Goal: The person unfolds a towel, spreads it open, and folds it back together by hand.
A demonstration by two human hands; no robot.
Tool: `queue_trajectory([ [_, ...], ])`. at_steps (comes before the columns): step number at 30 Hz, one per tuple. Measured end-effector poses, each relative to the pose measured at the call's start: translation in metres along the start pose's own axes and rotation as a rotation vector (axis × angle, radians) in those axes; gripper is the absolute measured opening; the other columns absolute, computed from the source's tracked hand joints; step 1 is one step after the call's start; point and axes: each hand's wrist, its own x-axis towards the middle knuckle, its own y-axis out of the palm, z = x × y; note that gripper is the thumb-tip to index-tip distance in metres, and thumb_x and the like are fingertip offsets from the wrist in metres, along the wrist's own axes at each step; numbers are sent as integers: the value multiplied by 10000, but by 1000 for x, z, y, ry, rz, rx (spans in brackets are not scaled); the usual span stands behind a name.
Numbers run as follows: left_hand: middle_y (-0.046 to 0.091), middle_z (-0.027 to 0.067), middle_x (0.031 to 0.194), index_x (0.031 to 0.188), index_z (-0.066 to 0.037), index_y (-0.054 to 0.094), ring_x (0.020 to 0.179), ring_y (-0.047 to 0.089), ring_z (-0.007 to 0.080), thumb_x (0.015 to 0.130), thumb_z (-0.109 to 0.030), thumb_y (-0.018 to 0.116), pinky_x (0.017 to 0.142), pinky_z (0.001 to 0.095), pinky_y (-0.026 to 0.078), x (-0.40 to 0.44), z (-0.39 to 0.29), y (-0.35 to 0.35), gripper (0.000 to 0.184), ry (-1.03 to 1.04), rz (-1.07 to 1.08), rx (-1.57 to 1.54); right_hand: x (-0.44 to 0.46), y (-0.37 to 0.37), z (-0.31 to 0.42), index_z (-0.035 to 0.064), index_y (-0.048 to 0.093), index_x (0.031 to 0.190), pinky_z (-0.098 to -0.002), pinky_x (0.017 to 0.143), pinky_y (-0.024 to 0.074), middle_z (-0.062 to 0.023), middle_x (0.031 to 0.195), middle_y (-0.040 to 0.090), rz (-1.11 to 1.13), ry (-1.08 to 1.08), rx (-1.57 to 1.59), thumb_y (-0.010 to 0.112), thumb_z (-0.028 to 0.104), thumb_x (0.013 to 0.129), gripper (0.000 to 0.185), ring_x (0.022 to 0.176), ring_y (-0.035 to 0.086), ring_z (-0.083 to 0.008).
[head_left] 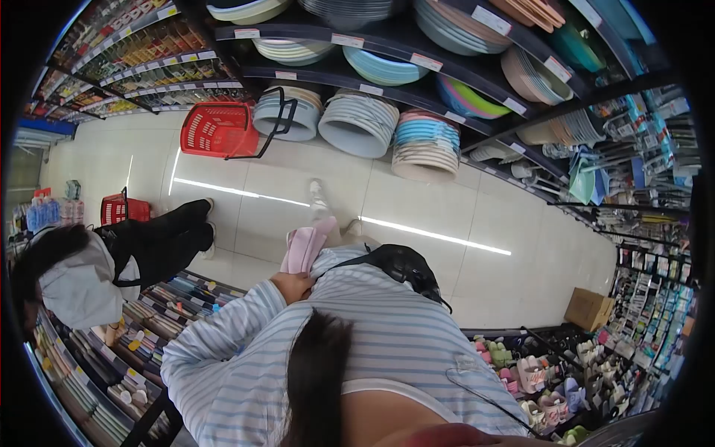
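My left hand [293, 286] is closed around the lower end of a flat pink item [304, 249] that looks folded or doubled, held in front of my waist. Its exact kind cannot be made out. The striped sleeve of that arm reaches in from the lower left. My right hand does not show. A black bag [402, 267] rests against the front of my striped shirt [395, 328].
Stacked basins [359, 123] line the shelves ahead. A red shopping basket [217, 130] sits on the floor before them, and another red basket [125, 210] is farther left beside a person [82, 279]. Slippers [532, 372] fill a rack at right, near a cardboard box [588, 309].
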Motion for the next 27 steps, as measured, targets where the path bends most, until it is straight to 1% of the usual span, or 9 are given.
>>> queue_trajectory([
  [4,627,104,867,924,-106,617,758,637,316,813,-237,535,684,423,524,10,9,-21,190,8,-3,10,-20,16,25,115,586,1064,-400,839,455,-113,962,610,-23,-13,-64,538,607,735,594,931,551,-294],
  [7,644,90,960,1067,-151,600,805,650,297,824,-288,538,668,417,535,23,23,-38,286,-10,108,92,-36,29,43,114,588,1062,-403,839,456,-116,963,612,-47,-24,-116,535,599,740,584,929,555,-296],
  [13,640,94,979,1070,-149,597,846,642,311,819,-287,535,722,414,525,51,51,-81,292,36,107,39,-74,63,74,113,591,1058,-409,838,459,-121,963,616,-107,-52,-224,530,581,752,563,927,562,-299],
  [16,626,101,932,977,-122,625,827,637,318,838,-270,511,730,424,512,61,65,-101,234,49,2,7,-95,84,88,112,593,1056,-412,838,460,-124,964,619,-137,-66,-292,527,572,757,553,926,565,-301],
  [19,625,104,1037,1061,-153,599,888,636,309,815,-321,527,747,404,521,72,73,-135,307,22,89,56,-114,104,102,112,595,1055,-416,838,461,-127,964,621,-166,-78,-359,525,564,763,542,925,569,-303],
  [22,620,106,1045,1073,-158,597,882,638,312,806,-343,536,738,407,523,80,93,-150,331,81,66,69,-131,123,115,111,596,1053,-419,837,462,-129,964,623,-193,-91,-416,522,555,769,532,923,572,-305],
  [27,620,115,1033,1099,-162,583,868,638,322,808,-361,536,721,419,520,88,117,-173,355,63,65,50,-152,151,133,110,599,1050,-424,837,464,-134,965,626,-229,-106,-496,518,541,779,516,921,578,-309],
])
